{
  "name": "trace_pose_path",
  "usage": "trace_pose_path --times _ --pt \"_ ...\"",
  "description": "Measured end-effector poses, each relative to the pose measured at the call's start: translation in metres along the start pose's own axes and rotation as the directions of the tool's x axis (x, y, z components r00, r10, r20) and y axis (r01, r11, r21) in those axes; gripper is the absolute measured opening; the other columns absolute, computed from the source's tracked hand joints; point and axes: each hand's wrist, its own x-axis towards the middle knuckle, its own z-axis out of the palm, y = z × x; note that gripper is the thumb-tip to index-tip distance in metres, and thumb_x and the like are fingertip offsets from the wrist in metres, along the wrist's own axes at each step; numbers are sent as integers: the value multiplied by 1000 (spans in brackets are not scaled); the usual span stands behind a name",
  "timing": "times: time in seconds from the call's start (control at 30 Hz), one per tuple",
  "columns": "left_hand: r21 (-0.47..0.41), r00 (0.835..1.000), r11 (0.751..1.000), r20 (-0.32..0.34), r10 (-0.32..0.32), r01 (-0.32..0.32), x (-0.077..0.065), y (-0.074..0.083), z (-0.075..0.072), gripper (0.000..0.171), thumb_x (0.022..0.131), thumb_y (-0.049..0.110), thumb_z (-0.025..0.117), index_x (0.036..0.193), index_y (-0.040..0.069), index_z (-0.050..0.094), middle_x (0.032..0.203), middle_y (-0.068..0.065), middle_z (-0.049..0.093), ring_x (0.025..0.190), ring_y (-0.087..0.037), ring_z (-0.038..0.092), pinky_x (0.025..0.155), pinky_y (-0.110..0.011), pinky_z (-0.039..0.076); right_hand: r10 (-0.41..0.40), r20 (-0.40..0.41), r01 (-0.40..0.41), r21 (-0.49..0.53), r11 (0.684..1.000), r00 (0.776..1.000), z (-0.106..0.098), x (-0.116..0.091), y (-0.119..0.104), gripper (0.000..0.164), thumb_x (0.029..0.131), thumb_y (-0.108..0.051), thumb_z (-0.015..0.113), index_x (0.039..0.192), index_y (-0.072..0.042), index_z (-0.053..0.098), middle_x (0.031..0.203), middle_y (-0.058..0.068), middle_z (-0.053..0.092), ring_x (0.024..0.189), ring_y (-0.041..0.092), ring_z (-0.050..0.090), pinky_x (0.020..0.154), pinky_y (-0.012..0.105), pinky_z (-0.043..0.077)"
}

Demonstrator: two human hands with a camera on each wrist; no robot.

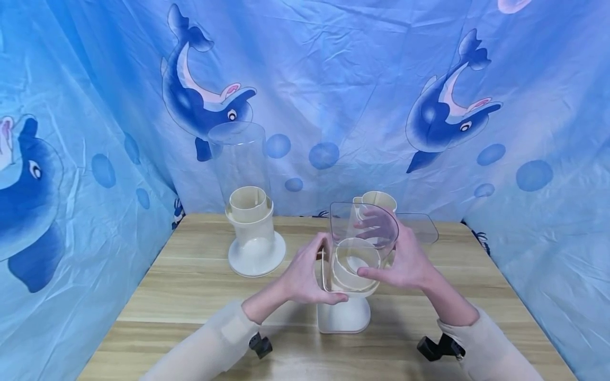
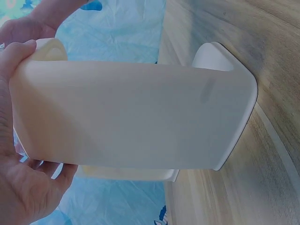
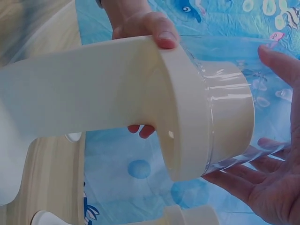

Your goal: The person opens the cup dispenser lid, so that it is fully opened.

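Note:
A cream-white stand [image 1: 345, 316] with a D-shaped foot stands upright near the middle of the table. Around its upper part curls my left hand [image 1: 305, 275], thumb toward the front; the left wrist view shows the stand's broad flat back [image 2: 126, 112] beside that hand. A clear plastic container [image 1: 342, 225] sits over the stand's raised cream ring [image 3: 232, 108]. My right hand [image 1: 405, 256] holds this container from the right, thumb on one side and fingers on the other. The right wrist view shows the container's lower edge against the stand's round collar [image 3: 190, 112].
Back left on the wooden table [image 1: 190, 286] is a round-based cream stand [image 1: 257, 254] carrying a tall clear cylinder [image 1: 238, 159]. Behind my right hand stands another cream piece [image 1: 383, 198] with a clear part [image 1: 421, 227]. A dolphin-printed cloth [image 1: 310, 95] encloses the back and sides.

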Motion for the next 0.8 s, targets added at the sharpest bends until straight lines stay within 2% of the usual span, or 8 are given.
trace_pose_path --times 0.2,0.3,0.47,0.67,0.8 --pt "-11 1000 1000 12 0 0 1 1 -1 95 57 32 103 133 15 48 119 -1 66 113 -15 66 100 -32 62 22 -7 -22 -24 999 1000 0 -3 -5 103 63 -13 99 149 -1 46 132 22 71 110 33 77 77 38 68" --pt "-30 1000 999 25 -19 20 0 2 -2 103 57 30 103 141 14 46 123 -2 66 116 -17 66 103 -34 61 28 -17 -29 -42 999 999 1 -3 -8 102 63 -14 100 148 -2 47 132 20 72 110 32 78 79 38 68" --pt "-58 997 996 41 -59 61 -2 3 -4 106 57 26 103 144 15 44 132 -2 66 122 -19 66 109 -38 58 13 -11 -14 -73 997 1000 4 -4 -10 102 63 -17 102 147 -3 47 131 17 72 109 31 78 83 38 68" --pt "-67 999 997 42 -27 30 -1 0 -1 104 59 27 103 144 13 44 128 -6 67 118 -26 69 107 -38 60 6 -26 -8 -74 997 1000 2 -4 -8 100 63 -18 101 147 -3 47 131 18 72 110 30 77 84 39 68" --pt "-49 1000 999 26 -16 17 2 0 1 105 60 28 103 145 13 44 125 -5 67 118 -22 68 105 -37 60 -21 -23 19 -59 998 1000 -1 -1 -3 98 63 -17 99 146 0 48 128 20 72 107 32 78 84 40 68"
